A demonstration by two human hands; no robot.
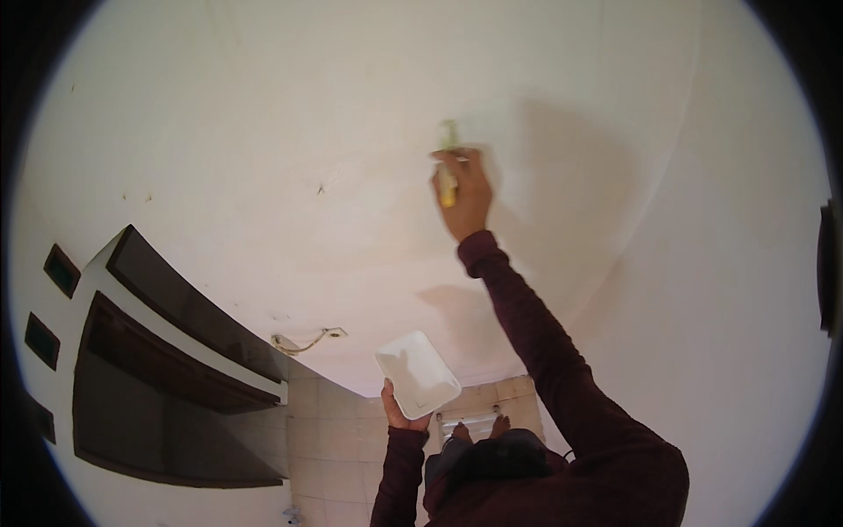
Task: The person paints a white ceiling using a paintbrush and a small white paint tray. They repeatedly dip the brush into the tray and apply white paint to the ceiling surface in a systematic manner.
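My right hand, at the end of a raised arm in a dark maroon sleeve, is closed round a small brush with a yellow handle. Its pale greenish head points up against the off-white wall and is smeared by motion, so I cannot tell whether it touches. Lower down, my left hand grips the near left edge of a shallow white rectangular tray, thumb along its side. The tray is tilted toward me, with a shadow across its inside; any contents are too faint to make out.
My feet are on a white slatted step over a tiled floor. A cable sticks out of the wall left of the tray. A dark-framed doorway lies at left; another wall meets this one at right.
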